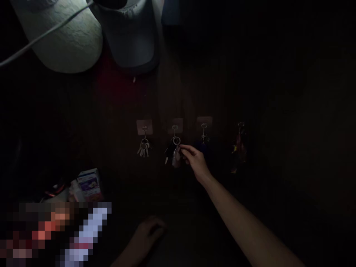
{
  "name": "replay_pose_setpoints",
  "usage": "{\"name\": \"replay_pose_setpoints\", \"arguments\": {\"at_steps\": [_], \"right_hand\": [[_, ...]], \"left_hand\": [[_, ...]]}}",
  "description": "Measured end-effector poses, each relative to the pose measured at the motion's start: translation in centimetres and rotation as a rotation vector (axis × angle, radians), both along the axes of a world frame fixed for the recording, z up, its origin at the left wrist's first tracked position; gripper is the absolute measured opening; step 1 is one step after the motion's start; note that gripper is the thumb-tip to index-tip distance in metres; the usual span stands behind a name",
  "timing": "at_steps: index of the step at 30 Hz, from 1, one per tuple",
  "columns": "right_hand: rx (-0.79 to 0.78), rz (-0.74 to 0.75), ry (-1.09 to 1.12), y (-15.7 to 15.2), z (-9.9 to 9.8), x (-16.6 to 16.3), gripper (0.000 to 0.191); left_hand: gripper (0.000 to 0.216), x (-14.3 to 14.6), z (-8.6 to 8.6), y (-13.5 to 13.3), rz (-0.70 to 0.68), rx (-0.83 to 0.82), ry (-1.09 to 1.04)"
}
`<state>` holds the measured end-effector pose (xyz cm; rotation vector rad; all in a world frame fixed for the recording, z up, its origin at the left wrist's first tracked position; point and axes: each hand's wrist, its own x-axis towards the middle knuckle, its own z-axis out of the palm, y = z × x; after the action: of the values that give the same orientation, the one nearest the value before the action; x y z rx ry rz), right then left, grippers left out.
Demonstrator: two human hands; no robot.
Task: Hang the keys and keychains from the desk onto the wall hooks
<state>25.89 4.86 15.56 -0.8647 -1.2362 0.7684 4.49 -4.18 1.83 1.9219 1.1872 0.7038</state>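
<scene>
A bunch of keys [175, 155] with a pale fob and a dark key hangs by its ring from the middle hook [175, 127]. Thumb and fingers of my right hand [194, 159] are closed on the fob's right side. Low in the dim foreground is my left hand [148, 230], its fingers loosely bent and apart, holding nothing that I can see. Left of the middle hook, another key bunch [144, 148] hangs from its own hook. A third bunch [205, 139] hangs to the right, partly lost in shadow.
Two hats, one pale [72, 40] and one dark grey [133, 44], hang above, with a white cable [55, 29] across the pale one. Dark hanging items [239, 146] are at right. A small box [89, 183] and a pixelated area are at lower left.
</scene>
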Motion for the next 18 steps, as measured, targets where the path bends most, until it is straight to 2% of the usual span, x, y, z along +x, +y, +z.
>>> {"name": "replay_pose_setpoints", "arguments": {"at_steps": [4,9,18], "right_hand": [[0.052,-0.015,0.010,-1.1,-1.4,0.1,0.033],[0.099,-0.033,-0.071,-2.4,-3.2,0.1,0.028],[-0.071,-0.019,-0.194,-5.2,-8.5,0.4,0.027]], "left_hand": [[0.021,-0.2,0.1,-0.1,0.010,0.001,-0.014],[0.021,-0.1,-0.5,-0.2,0.045,0.041,-0.009],[0.026,0.1,-0.8,-0.4,0.082,0.101,0.012]]}}
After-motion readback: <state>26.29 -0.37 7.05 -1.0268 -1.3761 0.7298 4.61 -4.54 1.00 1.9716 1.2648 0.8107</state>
